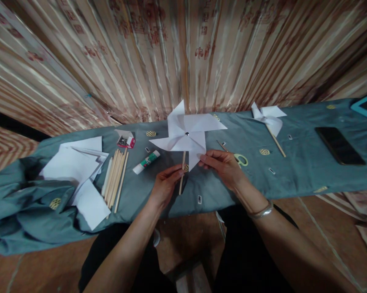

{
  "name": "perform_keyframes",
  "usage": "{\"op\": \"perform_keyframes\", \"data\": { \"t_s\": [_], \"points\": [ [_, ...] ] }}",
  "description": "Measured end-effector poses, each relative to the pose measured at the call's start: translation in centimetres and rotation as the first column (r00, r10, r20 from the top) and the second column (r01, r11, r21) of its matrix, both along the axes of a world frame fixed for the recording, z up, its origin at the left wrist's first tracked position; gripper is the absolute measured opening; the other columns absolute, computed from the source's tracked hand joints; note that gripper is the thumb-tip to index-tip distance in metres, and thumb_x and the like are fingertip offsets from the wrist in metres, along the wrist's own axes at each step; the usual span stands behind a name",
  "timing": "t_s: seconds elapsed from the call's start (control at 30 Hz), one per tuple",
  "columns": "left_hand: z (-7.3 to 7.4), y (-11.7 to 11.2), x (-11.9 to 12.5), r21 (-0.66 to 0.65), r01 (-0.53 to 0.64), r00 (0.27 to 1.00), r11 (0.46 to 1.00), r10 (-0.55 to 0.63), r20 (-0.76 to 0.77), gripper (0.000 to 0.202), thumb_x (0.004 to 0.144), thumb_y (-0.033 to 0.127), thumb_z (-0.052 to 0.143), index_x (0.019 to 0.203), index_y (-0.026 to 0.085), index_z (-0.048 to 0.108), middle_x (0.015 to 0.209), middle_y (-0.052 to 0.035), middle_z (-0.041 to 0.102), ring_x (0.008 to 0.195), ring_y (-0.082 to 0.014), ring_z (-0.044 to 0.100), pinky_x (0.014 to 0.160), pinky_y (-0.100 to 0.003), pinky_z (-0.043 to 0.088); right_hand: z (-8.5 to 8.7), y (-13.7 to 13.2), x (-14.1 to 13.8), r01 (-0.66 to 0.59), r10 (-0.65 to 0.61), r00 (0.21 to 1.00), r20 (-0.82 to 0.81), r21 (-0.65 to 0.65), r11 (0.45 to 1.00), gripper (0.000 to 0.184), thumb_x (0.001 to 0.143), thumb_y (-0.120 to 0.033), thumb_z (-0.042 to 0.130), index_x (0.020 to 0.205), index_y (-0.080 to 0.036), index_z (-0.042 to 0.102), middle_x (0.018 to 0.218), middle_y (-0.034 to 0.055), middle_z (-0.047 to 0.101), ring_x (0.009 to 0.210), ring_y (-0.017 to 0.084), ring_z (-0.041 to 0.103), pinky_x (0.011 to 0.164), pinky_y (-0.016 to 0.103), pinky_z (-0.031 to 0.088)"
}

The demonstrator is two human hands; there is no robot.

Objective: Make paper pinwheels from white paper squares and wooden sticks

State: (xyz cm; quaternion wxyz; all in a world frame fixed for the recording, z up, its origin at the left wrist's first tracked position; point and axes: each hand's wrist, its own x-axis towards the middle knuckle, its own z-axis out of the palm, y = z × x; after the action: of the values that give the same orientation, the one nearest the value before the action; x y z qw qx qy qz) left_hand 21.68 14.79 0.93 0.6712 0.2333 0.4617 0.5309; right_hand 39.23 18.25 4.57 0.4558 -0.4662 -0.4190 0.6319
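A white paper pinwheel point(193, 140) with a round metal pin at its centre is held upright over the middle of the table. My left hand point(166, 185) is closed around its thin wooden stick, below the blades. The fingers of my right hand point(221, 165) pinch the lower right blade near its edge. Just left of my left hand lies a glue stick point(146, 162). Scissors with pale green handles point(241, 160) lie beside my right hand, partly hidden behind it.
Left on the grey-green cloth point(171, 205) lie white paper sheets point(71, 162), several wooden sticks point(116, 177) and an open small red box of pins point(126, 140). To the right are a second pinwheel point(270, 120), a dark phone point(339, 145) and a blue-edged device point(365, 106). A curtain point(183, 57) hangs behind.
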Motion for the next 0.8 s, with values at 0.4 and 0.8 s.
{"op": "perform_keyframes", "data": {
  "t_s": [0.4,0.8],
  "points": [
    [-0.1,-0.1,0.0,0.005,0.009,1.0,1.0,-0.009,0.007,0.04,0.048,0.033,0.095,0.082,0.018,0.081,0.083,-0.0061,0.079,0.077,-0.0158,0.069,0.082,-0.029,0.051,-0.5,-0.2,-0.6,-0.053,0.053,0.998,-0.038,0.003,0.999,0.032,0.057,-0.049,0.089,0.064,-0.021,0.075,0.063,-0.0014,0.071,0.056,0.008,0.054,0.058,0.023,0.043],
    [-0.3,-0.2,0.2,0.041,0.034,0.999,0.999,-0.035,0.018,0.039,0.051,0.034,0.094,0.084,0.018,0.081,0.085,-0.008,0.079,0.087,-0.0202,0.072,0.093,-0.033,0.049,-0.8,-0.5,-1.6,-0.1,0.102,0.994,-0.04,0.037,0.994,0.029,0.063,-0.048,0.086,0.066,-0.021,0.077,0.065,0.0004,0.072,0.059,0.01,0.057,0.059,0.025,0.045]
  ]
}}
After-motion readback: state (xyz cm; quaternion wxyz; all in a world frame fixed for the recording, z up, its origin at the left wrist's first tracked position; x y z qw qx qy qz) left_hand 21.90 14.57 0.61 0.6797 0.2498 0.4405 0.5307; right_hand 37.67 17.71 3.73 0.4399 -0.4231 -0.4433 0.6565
